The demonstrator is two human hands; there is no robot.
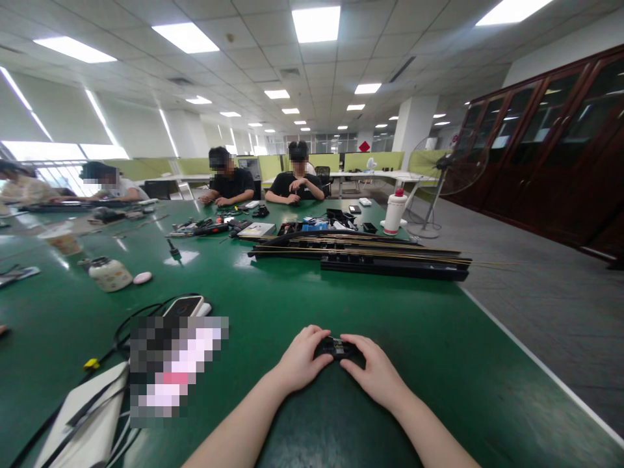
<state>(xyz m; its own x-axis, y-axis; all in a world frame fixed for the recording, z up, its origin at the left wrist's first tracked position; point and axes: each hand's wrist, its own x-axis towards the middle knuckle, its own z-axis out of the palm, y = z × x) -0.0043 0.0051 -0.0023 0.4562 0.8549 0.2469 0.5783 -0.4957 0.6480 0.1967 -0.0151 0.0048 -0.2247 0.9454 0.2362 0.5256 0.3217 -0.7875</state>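
Both my hands rest on the green table (439,338) close in front of me, pinching a small black part (335,348) between them. My left hand (302,359) grips its left end with curled fingers. My right hand (373,372) grips its right end, fingers bent over the top. The part is mostly covered by my fingertips, so its shape is hard to make out.
Long black rails (370,255) lie across the table further back. A white bottle (394,212) stands near the far right edge. A jar (109,273), a phone (184,306) and cables (121,331) lie at left. Several people sit at the far end. The table edge runs along the right.
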